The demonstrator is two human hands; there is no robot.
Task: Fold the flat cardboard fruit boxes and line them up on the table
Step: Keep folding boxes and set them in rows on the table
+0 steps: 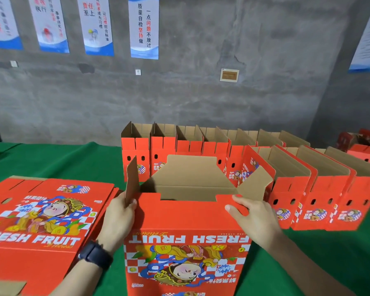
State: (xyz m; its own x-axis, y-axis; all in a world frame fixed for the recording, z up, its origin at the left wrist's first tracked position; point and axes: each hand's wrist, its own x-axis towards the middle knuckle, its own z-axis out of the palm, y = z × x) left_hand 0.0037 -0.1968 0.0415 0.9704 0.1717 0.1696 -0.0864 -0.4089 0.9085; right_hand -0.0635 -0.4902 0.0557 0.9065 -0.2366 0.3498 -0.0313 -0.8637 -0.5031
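A red fruit box (186,223) stands opened in front of me, its print upside down and its brown flaps up. My left hand (120,214) grips its left side flap at the corner. My right hand (250,214) holds the near flap's right tab, fingers over the top edge. A stack of flat red boxes (41,212) lies to the left on the green table (56,161). Several folded boxes (316,195) stand in a row on the right, and another row of folded boxes (165,146) stands behind.
A grey concrete wall (201,92) with hanging posters rises behind the table. More red boxes (363,144) are piled at the far right. A black watch (95,256) is on my left wrist.
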